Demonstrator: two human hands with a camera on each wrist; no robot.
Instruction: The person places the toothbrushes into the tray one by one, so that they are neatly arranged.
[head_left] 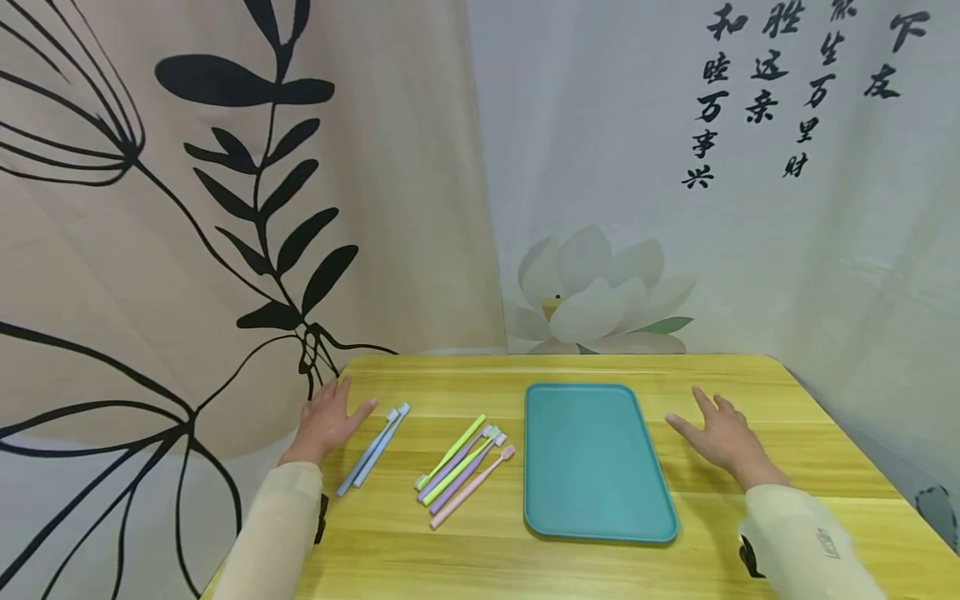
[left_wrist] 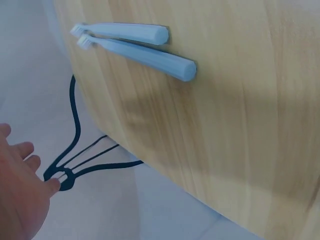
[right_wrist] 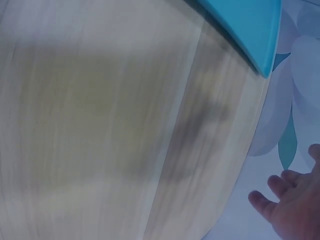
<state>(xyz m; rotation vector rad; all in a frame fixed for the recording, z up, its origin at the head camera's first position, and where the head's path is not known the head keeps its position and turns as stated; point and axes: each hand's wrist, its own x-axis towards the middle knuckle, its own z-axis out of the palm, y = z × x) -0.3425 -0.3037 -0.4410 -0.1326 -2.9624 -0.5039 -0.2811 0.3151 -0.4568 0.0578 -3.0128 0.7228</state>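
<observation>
My left hand (head_left: 327, 422) is at the table's left side with fingers spread, holding nothing. Just right of it lie two blue toothbrushes (head_left: 374, 450), side by side; the left wrist view shows these blue toothbrushes (left_wrist: 145, 52) with their handles toward the camera. Farther right is a loose group of green, purple and pink toothbrushes (head_left: 462, 472), their handles slanting. A teal tray (head_left: 592, 467) lies flat in the middle, with nothing on it. To the right of the tray, my right hand (head_left: 723, 437) hovers with fingers apart and nothing in its grasp.
The wooden table (head_left: 750, 550) has a far edge close to a hanging cloth (head_left: 420, 208) printed with dark plants, a lotus and writing. One corner of the teal tray (right_wrist: 250, 30) shows in the right wrist view.
</observation>
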